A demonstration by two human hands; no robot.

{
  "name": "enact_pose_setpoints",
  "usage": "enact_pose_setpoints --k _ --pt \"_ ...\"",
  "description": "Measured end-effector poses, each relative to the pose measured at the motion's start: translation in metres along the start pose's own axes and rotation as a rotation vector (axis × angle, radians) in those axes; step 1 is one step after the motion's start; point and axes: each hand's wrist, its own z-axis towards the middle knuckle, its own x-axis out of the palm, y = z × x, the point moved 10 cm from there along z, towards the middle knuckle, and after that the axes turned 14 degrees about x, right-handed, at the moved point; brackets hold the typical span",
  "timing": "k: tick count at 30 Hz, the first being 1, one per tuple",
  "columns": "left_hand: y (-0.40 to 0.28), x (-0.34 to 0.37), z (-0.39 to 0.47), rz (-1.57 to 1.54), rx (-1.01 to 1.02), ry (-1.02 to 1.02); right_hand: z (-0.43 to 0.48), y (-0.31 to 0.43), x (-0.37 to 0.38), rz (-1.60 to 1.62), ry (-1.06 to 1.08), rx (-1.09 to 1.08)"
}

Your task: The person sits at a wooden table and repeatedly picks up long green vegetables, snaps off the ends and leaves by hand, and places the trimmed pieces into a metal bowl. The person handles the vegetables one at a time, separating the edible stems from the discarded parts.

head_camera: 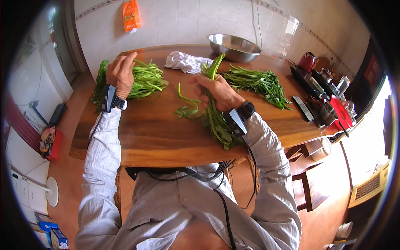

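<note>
My right hand [218, 90] grips a bunch of leafy green vegetable [215, 123]. Its stems stick up past my thumb, and its leaves hang down toward the table's near edge. Left of this bunch, a loose curved stem with a few leaves [187, 109] lies on the wooden table [156, 134]. My left hand [120, 73] is at the larger pile of greens [145, 78], fingers extended and nothing visible in them; whether it touches the pile cannot be told. Another pile of greens [259, 82] rests to the right, leaves pointing right.
A stainless steel basin [234, 47] stands at the back by the tiled wall, beside a crumpled white cloth [187, 61]. On the right are a remote control [303, 107], a red kettle [307, 61] and glassware. Black cables [225, 200] run from my wrist devices.
</note>
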Motion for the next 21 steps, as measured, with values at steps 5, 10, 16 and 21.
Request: enact_pose_setpoints --k 5,10,16,21 --pt "0.005 0.07 -0.04 -0.245 -0.194 0.611 0.003 -0.002 0.0 0.006 -0.031 0.001" --pt "-0.001 0.053 -0.038 0.097 -0.001 0.405 0.002 -0.001 0.002 -0.049 -0.051 -0.003" --pt "0.016 0.07 -0.061 0.154 -0.189 0.672 0.004 -0.004 0.005 -0.048 -0.026 -0.001" --pt "0.022 0.074 -0.066 0.154 -0.183 0.741 0.005 -0.003 0.005 -0.05 -0.023 0.003"
